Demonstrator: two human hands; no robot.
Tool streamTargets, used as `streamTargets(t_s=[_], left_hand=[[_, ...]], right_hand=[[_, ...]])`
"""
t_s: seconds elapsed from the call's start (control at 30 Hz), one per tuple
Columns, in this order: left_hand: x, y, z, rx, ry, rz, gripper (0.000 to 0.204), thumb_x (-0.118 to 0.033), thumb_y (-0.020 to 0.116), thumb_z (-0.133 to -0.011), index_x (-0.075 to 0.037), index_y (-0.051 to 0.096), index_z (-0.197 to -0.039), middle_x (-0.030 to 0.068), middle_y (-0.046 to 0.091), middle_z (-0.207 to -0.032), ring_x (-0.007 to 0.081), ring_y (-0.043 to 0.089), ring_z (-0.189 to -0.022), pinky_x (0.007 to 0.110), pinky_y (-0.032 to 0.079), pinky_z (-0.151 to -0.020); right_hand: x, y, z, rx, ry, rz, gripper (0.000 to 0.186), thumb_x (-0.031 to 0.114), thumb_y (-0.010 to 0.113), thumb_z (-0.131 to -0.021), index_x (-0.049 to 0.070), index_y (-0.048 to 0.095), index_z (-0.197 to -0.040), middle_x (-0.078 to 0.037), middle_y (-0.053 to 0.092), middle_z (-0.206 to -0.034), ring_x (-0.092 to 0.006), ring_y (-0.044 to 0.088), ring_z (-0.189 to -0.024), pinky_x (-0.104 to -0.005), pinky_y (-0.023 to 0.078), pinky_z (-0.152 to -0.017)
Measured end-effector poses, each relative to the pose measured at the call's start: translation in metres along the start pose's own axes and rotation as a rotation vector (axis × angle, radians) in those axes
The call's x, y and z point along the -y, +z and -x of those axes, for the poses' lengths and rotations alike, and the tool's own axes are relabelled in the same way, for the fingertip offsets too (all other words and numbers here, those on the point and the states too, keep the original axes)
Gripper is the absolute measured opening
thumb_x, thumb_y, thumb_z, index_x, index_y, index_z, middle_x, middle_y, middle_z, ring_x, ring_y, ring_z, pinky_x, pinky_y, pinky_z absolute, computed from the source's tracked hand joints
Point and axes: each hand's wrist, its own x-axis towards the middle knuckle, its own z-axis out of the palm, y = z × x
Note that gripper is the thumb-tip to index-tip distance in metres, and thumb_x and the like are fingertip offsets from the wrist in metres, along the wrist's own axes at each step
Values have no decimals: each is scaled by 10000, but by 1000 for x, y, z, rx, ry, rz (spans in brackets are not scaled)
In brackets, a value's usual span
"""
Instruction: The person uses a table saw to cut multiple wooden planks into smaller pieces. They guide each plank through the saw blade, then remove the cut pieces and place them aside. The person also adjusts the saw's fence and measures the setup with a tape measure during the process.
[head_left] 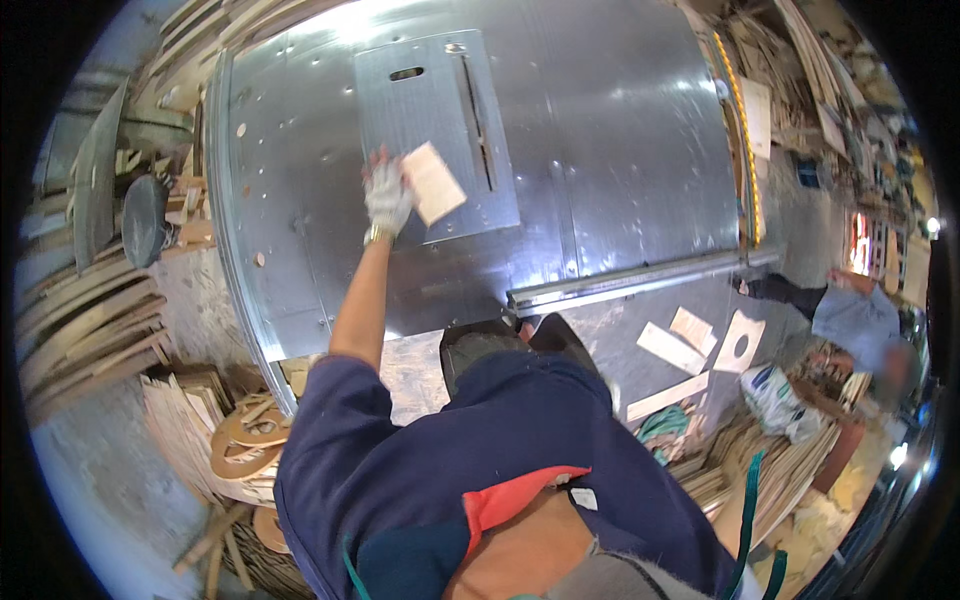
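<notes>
At the lower middle of the frame the person's dark blue top with a red patch (500,460) fills the view, and from its left shoulder the bare left forearm runs up toward the upper middle. The right hand is not in view.

The left hand (386,197), in a pale work glove, lies on the metal counter (620,150) in the upper middle of the frame. Its fingers (384,172) are closed on the left edge of a small wooden piece (434,183), a light, flat rectangle that sits tilted just right of the hand and partly over the inset plate (440,120) of the counter. The hand is blurred, so how tightly the fingers pinch the piece cannot be told.

Just right of the wooden piece, the plate's long saw slot (478,122) runs up and down. Lower right of it, a metal fence rail (640,283) lies along the counter's near edge.

At lower left, wooden rings and sheets (240,440) are stacked on the floor. At right, flat offcuts (690,345) lie on the floor, and another person in a light blue shirt (855,320) sits beyond them.
</notes>
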Motion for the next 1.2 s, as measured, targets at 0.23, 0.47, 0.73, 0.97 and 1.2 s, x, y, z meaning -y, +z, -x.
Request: streamTargets(t_s=[0.23, 0.47, 0.73, 0.97, 1.2], left_hand=[[-65, -55, 198, 140, -137, -69, 831, -442, 695, -885, -70, 387, -1561, 196, 264, -1684, 379, 187, -1576, 555, 153, -1262], [-122, -63, 229, 252, -216, -183, 1342, -736, 857, -571, -69, 306, -1597, 312, 347, -1567, 456, 334, -1460, 581, 304, -1168], [-137, -36, 264, -10, -781, 639, 569, -341, 826, -865, -33, 554, -1259, 131, 645, -992, 256, 642, -881, 393, 537, -729], [-232, 13, 383, 7, -959, 1090, 478, -444, 688, -992, -26, 659, -1222, 65, 710, -1033, 161, 660, -840, 326, 556, -729], [-289, -2, 447, 577, -817, 850, 478, -473, 617, -1029, -74, 613, -1292, 73, 692, -1007, 131, 644, -788, 315, 526, -682]], right_hand=[[-4, 0, -65, 109, -155, 154, 331, 340, 597, -865, 66, 714, -1007, -287, 704, -993, -487, 666, -1026, -574, 517, -845], [-2, -38, -105, -57, -374, 42, 336, 306, 672, -850, 46, 719, -1057, -247, 727, -983, -435, 699, -943, -509, 548, -825], [45, -43, -85, 40, -686, -276, 388, 392, 659, -917, 56, 707, -1105, -219, 731, -1009, -385, 715, -899, -474, 552, -797], [58, -21, -34, 702, -214, -708, 491, 456, 595, -1027, 28, 610, -1267, -136, 706, -1011, -204, 679, -877, -364, 558, -722], [7, 2, -86, 687, -377, -457, 343, 308, 563, -1018, 34, 694, -1178, -125, 719, -971, -200, 691, -840, -420, 573, -743]])
